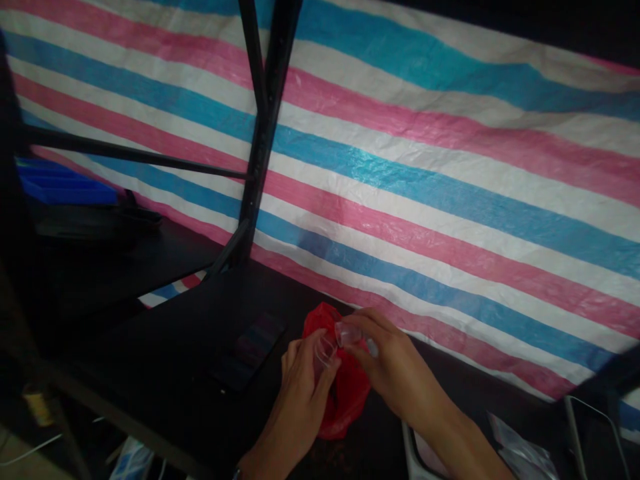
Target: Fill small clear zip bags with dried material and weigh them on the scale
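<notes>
Left hand [303, 380] curls thumb and fingers around a clear round piece [325, 351], while the right hand [390, 357] pinches a small clear cup [349, 335] just beside it; whether the two pieces touch, blur makes it hard to tell. Both are over a red bag [347, 403]. Such thin, smooth plastic could slip or buckle if squeezed unevenly, and a dropped piece might vanish among the bag's folds or roll across the black shelf [170, 353]. Dim light could hide it near the dark flat panel [253, 350] to the left.
</notes>
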Action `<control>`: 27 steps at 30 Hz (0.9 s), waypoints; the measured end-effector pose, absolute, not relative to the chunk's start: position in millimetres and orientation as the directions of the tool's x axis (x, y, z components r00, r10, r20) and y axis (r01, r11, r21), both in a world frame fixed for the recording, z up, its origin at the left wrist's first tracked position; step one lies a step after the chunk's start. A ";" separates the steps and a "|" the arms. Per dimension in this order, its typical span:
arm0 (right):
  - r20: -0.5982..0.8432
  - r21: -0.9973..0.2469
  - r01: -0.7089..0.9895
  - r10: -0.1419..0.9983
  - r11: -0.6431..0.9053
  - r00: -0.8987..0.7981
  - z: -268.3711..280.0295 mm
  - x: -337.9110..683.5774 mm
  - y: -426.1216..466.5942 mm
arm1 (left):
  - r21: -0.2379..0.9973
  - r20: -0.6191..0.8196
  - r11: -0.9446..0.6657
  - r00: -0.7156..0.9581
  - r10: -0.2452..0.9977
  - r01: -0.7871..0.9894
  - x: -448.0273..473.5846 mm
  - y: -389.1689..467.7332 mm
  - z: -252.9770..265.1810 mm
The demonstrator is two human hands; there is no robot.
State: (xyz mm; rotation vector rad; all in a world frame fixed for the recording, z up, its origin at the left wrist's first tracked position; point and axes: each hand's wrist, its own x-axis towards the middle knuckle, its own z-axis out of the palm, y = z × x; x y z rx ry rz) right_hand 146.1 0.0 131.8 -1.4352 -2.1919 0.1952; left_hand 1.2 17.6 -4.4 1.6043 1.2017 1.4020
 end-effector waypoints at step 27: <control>-0.091 -0.057 0.986 0.982 0.159 -0.164 83.6 127.0 19.8 | 0.979 0.079 -0.131 -0.301 0.950 -0.158 7.4 19.6 -21.0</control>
